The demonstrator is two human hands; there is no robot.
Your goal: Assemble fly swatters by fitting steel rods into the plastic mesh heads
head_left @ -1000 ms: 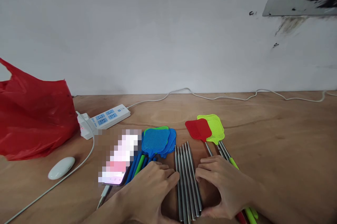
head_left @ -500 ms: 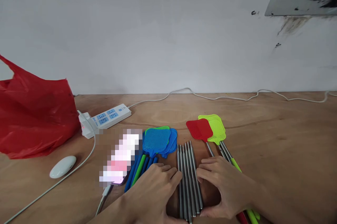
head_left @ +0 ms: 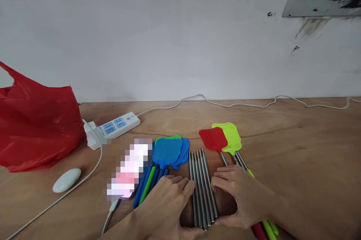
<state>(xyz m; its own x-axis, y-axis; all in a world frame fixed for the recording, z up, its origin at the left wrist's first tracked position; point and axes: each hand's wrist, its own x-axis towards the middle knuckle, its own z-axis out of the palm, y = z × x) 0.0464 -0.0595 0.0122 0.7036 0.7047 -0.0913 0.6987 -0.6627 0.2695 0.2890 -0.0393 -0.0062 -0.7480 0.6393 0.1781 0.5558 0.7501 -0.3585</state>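
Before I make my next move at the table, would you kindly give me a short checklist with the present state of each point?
1. Metal rods side by side in one row: ok.
2. Rod ends nearest the person level: not ok, they are staggered.
3. Left hand and right hand on opposite sides of the rods: ok, thumbs and fingers spread.
4. Both hands touching the rods: cannot tell, any gaps are too small to judge.
5. Blue fly swatter and red fly swatter off the rods: ok, one each side.
6. Phone cable clear of left forearm: cannot tell.
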